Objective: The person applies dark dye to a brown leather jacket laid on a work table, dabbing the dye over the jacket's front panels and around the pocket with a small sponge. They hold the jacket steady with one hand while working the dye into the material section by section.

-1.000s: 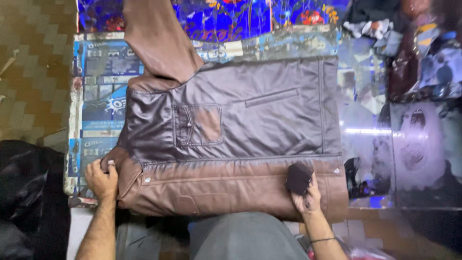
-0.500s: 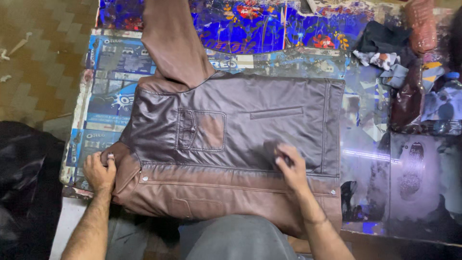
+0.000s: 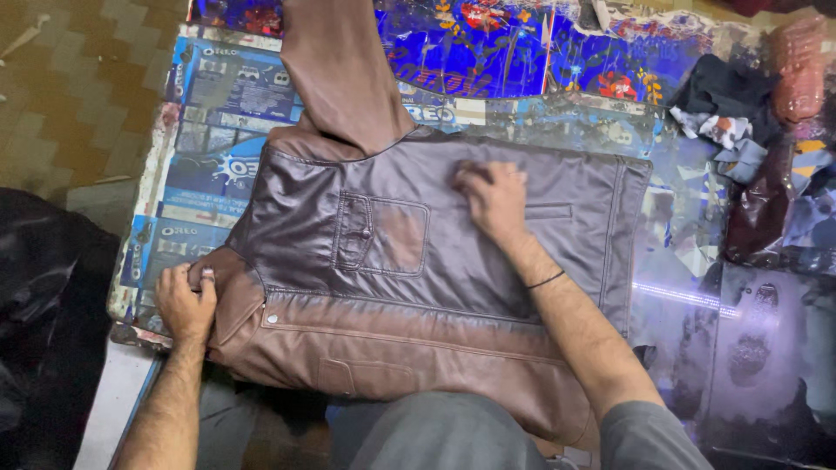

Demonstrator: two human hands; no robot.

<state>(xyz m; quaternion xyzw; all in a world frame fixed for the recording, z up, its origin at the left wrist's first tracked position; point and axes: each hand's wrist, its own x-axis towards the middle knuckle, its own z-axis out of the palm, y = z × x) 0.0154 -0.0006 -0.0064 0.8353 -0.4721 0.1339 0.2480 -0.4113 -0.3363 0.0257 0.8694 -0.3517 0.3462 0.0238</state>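
Both hands, left hand (image 3: 185,300) and right hand (image 3: 494,198), on brown leather jacket (image 3: 418,287).

Flattened blue snack packaging (image 3: 218,130) lines the table's left side, rectangular panels with white lettering and dark round biscuit pictures. Far across the top, a glossy blue floral sheet (image 3: 522,52) with red blooms.

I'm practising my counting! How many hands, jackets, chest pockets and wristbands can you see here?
Hands: 2, left hand and right hand
Jackets: 1, brown jacket
Chest pockets: 1, chest pocket
Wristbands: 1, black wristband
Total: 5
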